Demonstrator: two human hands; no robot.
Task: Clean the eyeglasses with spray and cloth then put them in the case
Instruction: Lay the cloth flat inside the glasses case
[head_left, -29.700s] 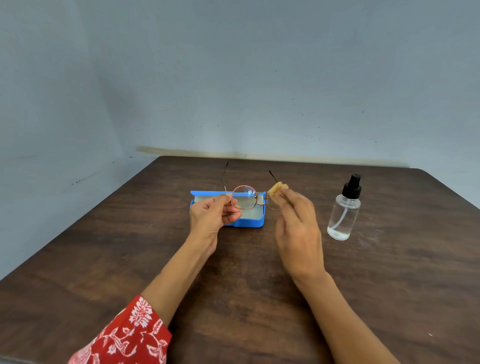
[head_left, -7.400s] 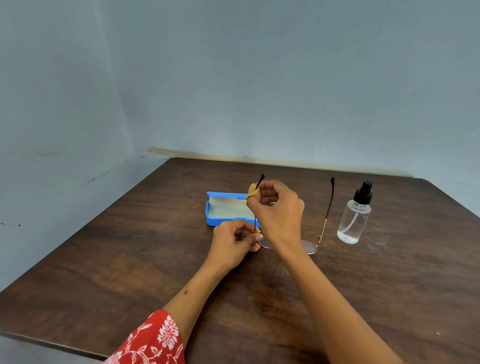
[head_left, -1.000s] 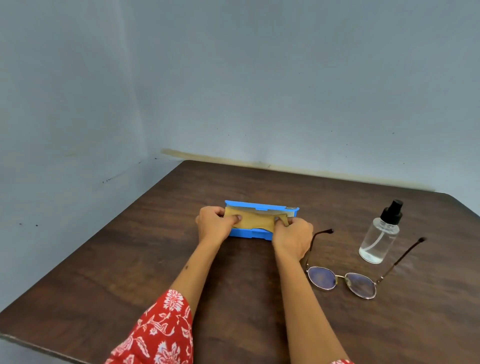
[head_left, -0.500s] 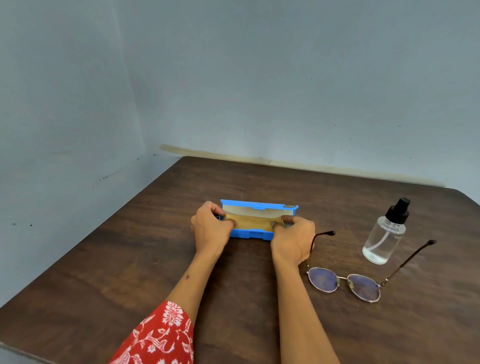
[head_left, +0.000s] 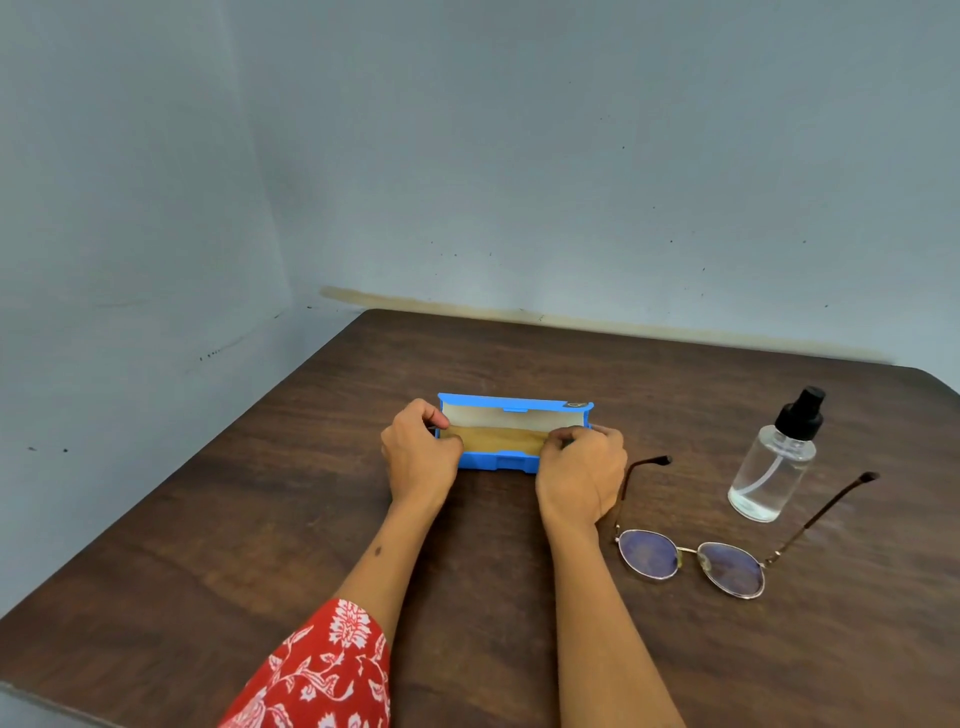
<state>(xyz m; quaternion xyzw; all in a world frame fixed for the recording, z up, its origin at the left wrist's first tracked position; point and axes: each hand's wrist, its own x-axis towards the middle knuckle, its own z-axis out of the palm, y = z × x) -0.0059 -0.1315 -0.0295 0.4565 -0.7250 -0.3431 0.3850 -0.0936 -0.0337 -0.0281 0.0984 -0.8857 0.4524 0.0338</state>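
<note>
A blue eyeglass case (head_left: 500, 461) lies open mid-table, its lid standing up at the back. A tan cloth (head_left: 501, 437) is spread flat along the inside. My left hand (head_left: 418, 451) pinches the cloth's left end at the case's left side. My right hand (head_left: 581, 472) pinches the cloth's right end at the case's right side. The round, thin-rimmed eyeglasses (head_left: 693, 560) rest on the table to the right of my right wrist, temples unfolded and pointing away. A clear spray bottle (head_left: 774, 467) with a black pump top stands upright behind them.
The dark wooden table (head_left: 260, 519) sits in a corner of pale blue walls, left and back. Its front left edge runs close to my red floral sleeve (head_left: 322, 670).
Since a second ago both hands have pressed the cloth lower into the case, so it lies flatter. The eyeglasses and bottle stay put on the table.
</note>
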